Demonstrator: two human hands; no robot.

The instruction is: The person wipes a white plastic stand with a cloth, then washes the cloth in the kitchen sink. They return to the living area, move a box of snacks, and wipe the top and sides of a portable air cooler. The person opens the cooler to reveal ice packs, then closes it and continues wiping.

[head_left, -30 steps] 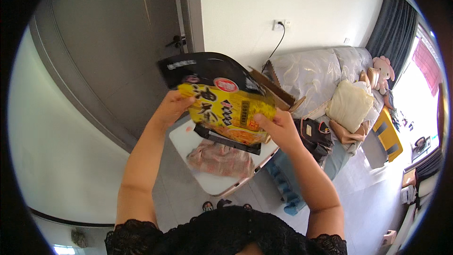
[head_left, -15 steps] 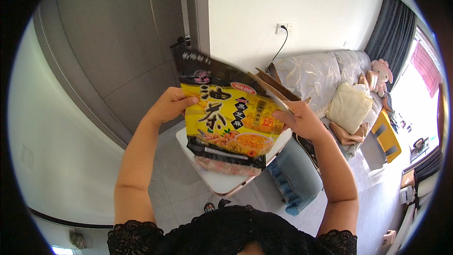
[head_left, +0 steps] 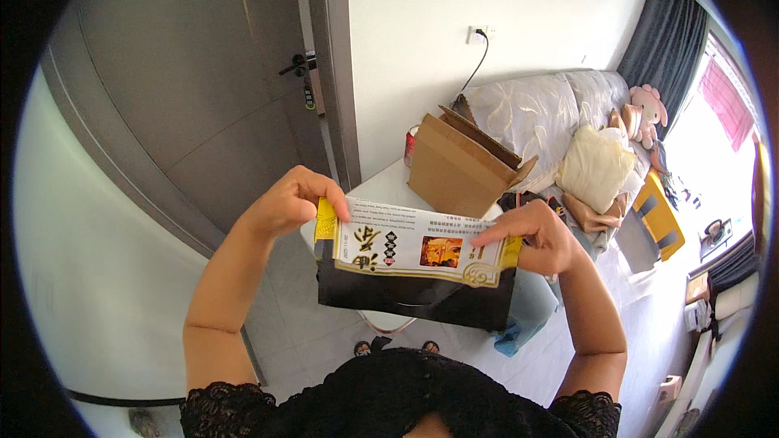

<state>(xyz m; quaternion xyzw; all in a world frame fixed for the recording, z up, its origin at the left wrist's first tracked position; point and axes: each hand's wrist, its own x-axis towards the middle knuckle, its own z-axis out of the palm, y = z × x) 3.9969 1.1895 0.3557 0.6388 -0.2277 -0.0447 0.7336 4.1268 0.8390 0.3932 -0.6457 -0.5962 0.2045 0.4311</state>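
Between my two hands is a black, yellow and white food pouch (head_left: 406, 253), held level in front of my chest. Its white printed panel faces me with the lettering upside down, and its black end hangs toward me. My left hand (head_left: 302, 203) pinches the pouch's left edge between thumb and fingers. At the right edge, my right hand (head_left: 537, 237) grips the yellow corner, with the index finger lying across the white panel. Beneath the pouch stands a small white table (head_left: 388, 188), partly hidden by it.
An opened cardboard box (head_left: 456, 164) stands on the table, with a red can (head_left: 410, 144) beside it. To the right is a patterned sofa (head_left: 519, 113) with a cream cushion (head_left: 599, 166). A grey door (head_left: 203, 73) is at the left. Blue fabric (head_left: 531, 312) hangs by the table.
The pouch has been turned over, from its yellow front to its white panel, and lowered. My hands have come down with it, uncovering the cardboard box.
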